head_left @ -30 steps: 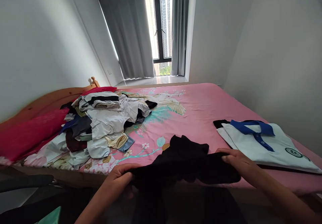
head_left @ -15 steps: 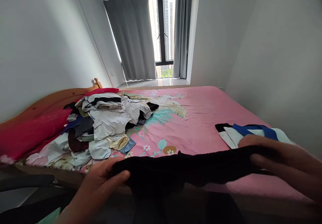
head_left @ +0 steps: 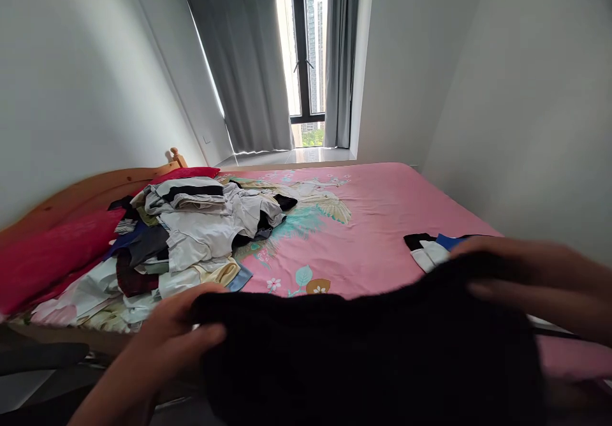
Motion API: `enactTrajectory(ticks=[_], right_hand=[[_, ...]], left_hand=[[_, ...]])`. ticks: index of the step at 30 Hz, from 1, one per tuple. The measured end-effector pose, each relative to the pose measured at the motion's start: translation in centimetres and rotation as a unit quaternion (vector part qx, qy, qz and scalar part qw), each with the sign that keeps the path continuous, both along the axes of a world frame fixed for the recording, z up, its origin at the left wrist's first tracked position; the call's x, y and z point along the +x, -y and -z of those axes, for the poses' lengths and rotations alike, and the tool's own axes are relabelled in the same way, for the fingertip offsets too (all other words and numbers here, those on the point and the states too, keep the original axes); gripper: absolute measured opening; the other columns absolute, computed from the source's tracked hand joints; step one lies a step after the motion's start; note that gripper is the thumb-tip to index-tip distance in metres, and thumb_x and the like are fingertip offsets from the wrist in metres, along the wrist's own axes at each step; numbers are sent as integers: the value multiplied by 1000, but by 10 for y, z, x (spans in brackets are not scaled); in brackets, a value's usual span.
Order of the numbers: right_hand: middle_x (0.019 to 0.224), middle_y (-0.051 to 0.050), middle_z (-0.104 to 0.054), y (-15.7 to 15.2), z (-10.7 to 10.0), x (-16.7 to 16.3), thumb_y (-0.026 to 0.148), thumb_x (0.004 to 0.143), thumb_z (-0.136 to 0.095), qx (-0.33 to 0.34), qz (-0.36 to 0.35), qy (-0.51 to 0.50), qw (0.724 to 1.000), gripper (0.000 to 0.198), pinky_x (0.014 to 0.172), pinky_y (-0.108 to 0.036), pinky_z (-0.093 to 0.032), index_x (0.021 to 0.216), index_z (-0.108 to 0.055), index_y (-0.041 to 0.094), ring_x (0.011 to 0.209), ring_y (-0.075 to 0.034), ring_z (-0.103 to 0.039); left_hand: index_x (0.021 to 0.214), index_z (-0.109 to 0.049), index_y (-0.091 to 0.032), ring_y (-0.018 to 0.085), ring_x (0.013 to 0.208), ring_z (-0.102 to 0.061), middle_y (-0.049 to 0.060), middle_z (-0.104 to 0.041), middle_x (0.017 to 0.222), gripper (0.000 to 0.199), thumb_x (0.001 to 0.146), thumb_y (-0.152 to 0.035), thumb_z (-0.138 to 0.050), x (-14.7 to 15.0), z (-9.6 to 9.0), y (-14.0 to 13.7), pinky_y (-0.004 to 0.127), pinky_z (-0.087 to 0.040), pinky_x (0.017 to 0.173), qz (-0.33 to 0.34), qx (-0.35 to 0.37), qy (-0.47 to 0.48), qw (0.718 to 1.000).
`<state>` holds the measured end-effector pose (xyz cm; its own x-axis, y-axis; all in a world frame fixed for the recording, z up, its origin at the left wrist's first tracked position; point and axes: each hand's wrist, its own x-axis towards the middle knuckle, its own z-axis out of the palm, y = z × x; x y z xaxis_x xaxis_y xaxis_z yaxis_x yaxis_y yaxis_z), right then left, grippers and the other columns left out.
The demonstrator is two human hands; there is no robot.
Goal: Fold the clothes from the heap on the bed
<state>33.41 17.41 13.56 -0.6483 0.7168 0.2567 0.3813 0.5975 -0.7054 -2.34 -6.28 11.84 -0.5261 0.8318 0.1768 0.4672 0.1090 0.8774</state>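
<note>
A black garment is stretched between my two hands in front of the near side of the bed; its exact kind does not show. My left hand pinches its upper left corner between thumb and fingers. At the upper right corner, my right hand grips the cloth, slightly blurred, with some fingers hidden behind the fabric. The cloth hangs down past the bottom of the view. Behind my right hand, a small stack of clothes in white, black and blue lies partly covered.
A large heap of mixed clothes lies on the left of the pink bed, beside a red pillow and wooden headboard. A dark armrest-like bar is at lower left. Grey curtains flank the window.
The black garment has opened out and now hangs lower and wider between my hands. My right hand has risen a little and covers more of the small stack. The view has shifted slightly.
</note>
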Motion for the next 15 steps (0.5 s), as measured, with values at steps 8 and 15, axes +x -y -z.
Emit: enactTrajectory(ticks=[8, 15], right_hand=[[88, 1, -62, -80, -31, -78, 36, 89, -46, 204, 46, -68, 975, 29, 77, -29, -44, 110, -58, 21, 79, -14, -56], [100, -1, -61, -83, -19, -63, 25, 88, -50, 254, 38, -134, 957, 21, 86, -30, -44, 107, -59, 22, 94, -14, -56]], left_hand=[[94, -63, -17, 16, 76, -58, 0, -64, 83, 37, 73, -47, -65, -35, -30, -120, 25, -46, 70, -27, 103, -113, 988], [94, -63, -22, 15, 81, -55, -2, -60, 84, 20, 75, -27, -66, -29, -28, -104, 27, -44, 76, 8, 190, -372, 909]])
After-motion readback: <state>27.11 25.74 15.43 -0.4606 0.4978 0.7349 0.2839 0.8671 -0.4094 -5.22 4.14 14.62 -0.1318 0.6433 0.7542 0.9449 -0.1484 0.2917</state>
